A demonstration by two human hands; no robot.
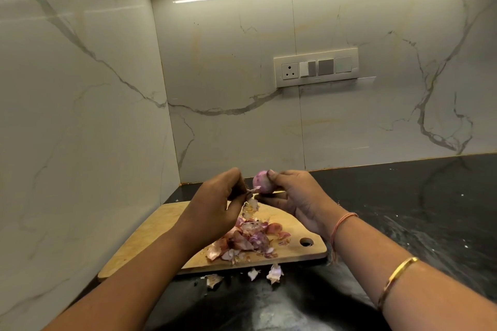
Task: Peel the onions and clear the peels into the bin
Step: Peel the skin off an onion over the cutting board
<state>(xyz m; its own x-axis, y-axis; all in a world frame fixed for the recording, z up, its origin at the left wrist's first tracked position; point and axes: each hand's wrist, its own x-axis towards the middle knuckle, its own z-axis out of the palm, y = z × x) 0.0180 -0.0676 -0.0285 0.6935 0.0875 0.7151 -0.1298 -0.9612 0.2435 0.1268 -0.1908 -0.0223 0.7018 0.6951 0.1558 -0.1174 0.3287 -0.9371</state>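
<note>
Onion (260, 181): small, purple-skinned, partly stripped; was held raised over the far end of the board, between the two hands.
Chopping board (150, 226): wooden, was laid on the dark counter close to the left wall.
Left hand (215, 204): fingers were curled, with thumb and fingertips pinched on a loose strip of skin; whether a tool was also held could not be told.
Skin strip (252, 190): was joined to the onion's lower side and drawn toward the left hand. Judged liable to tear short under a sharp tug, so that a patch would be left on.
Peel pile (247, 239): was heaped on the board below the hands. Dry and light; could be swept off the edge by the left forearm, which was passed just over it.
Stray peels (274, 273): three pieces were seen on the counter, just beside the board's near edge. Could be missed when the board is cleared.
Right hand (295, 196): was clasped round the onion, thumb on top, fingers beneath. The bared flesh was judged slick; the onion could be squeezed out and dropped.
Counter (403, 209): black, flecked with pale specks, among which small scraps could be overlooked.
Bin: not seen; peels could be shed while carried to it.
</note>
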